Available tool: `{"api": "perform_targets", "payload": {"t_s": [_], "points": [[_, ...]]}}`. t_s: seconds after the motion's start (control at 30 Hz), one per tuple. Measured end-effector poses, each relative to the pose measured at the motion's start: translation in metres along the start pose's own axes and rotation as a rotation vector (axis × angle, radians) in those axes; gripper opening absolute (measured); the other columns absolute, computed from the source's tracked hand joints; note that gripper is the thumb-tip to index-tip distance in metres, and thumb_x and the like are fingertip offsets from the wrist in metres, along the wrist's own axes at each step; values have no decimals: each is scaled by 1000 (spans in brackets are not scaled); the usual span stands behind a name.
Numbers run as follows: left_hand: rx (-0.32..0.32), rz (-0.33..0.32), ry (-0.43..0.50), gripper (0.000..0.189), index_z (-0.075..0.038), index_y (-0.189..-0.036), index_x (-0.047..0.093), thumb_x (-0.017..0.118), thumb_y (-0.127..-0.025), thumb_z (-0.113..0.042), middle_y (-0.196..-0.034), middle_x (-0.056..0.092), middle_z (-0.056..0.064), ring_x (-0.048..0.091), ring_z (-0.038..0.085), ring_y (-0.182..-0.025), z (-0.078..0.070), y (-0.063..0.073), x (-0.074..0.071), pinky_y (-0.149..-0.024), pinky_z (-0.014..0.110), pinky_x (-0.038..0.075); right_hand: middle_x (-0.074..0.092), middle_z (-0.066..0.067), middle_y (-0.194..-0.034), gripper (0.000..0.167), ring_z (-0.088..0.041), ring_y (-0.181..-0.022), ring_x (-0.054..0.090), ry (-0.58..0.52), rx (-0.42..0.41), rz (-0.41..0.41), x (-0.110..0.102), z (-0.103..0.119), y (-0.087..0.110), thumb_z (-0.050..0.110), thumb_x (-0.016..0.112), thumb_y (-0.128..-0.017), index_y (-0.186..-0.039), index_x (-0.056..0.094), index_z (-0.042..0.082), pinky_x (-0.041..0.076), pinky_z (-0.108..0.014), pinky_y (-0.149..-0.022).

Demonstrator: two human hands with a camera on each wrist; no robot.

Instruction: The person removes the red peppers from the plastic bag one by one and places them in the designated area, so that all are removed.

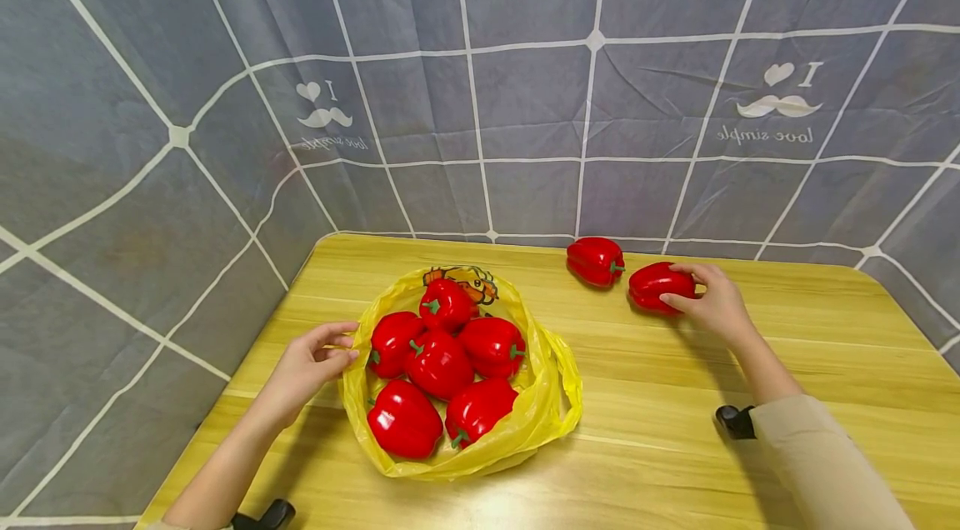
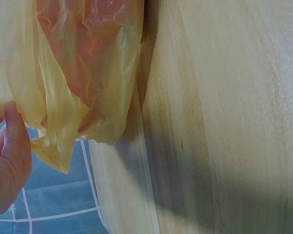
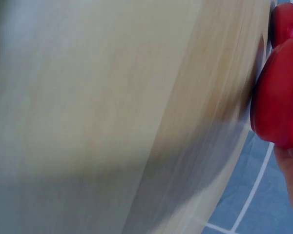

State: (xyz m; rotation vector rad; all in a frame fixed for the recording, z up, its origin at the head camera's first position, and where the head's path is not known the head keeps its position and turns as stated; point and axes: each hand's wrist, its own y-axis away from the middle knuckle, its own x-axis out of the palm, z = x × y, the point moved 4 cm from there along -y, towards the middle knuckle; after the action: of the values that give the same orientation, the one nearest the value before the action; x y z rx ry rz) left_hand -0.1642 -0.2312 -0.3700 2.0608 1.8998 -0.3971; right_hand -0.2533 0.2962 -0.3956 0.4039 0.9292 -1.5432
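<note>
A yellow plastic bag (image 1: 551, 397) stands with its mouth spread, holding several red bell peppers (image 1: 438, 363) with green stems. My left hand (image 1: 311, 363) pinches the bag's left rim between thumb and fingers; the left wrist view shows the bag's side (image 2: 107, 107) hanging in folds beside the fingertips. Over to the right, my right hand (image 1: 712, 301) grips a red bell pepper (image 1: 652, 288) by its right end, thumb in front and fingers behind. This pepper (image 3: 278, 97) fills the right edge of the right wrist view. Another bell pepper (image 1: 594, 262) lies just left of it on the table.
The wooden table (image 1: 637, 447) has light yellow grain. A grey curtain (image 1: 525, 105) with white lines hangs along its back and left side. Black straps (image 1: 735, 422) sit at both wrists.
</note>
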Motion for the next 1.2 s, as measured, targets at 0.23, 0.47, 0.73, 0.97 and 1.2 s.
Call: {"api": "perform_targets", "payload": {"t_s": [0.23,0.47,0.73,0.97,1.2], "points": [[-1,0,-3,40,8,-126,49,58,-88,-1,-103,53,20,56,11,-78,-1,0,0,-68,23,50,51,-31,-111,46,-43,-96,47,6,26,-50,4,-4,-6,5,74,-76,-116,55,-10,43,-47,-76],[-1,1,0,40,8,-126,49,58,-88,-1,-103,53,20,56,11,-78,0,1,0,-67,23,50,50,-30,-107,45,-41,-94,44,18,0,-103,8,-7,-13,2,74,-75,-113,55,-10,36,-44,-74],[-7,0,2,40,7,-126,50,58,-87,-1,-103,53,20,56,11,-78,0,0,0,-67,24,50,43,-32,-113,45,-46,-101,41,-8,54,-127,13,-11,-21,0,71,-76,-116,52,-10,35,-54,-81],[-7,4,1,41,7,-127,49,58,-88,-1,-103,53,20,56,11,-78,0,-2,1,-67,24,50,40,-34,-115,43,-50,-107,38,-20,82,-169,17,-13,-28,-4,70,-75,-114,52,-10,32,-58,-89],[-13,2,14,41,7,-128,48,58,-89,-2,-105,52,19,56,10,-80,1,-1,0,-69,23,51,39,-33,-114,43,-50,-108,39,-9,83,-199,23,-8,-33,-6,68,-75,-114,52,-10,32,-58,-93]]}}
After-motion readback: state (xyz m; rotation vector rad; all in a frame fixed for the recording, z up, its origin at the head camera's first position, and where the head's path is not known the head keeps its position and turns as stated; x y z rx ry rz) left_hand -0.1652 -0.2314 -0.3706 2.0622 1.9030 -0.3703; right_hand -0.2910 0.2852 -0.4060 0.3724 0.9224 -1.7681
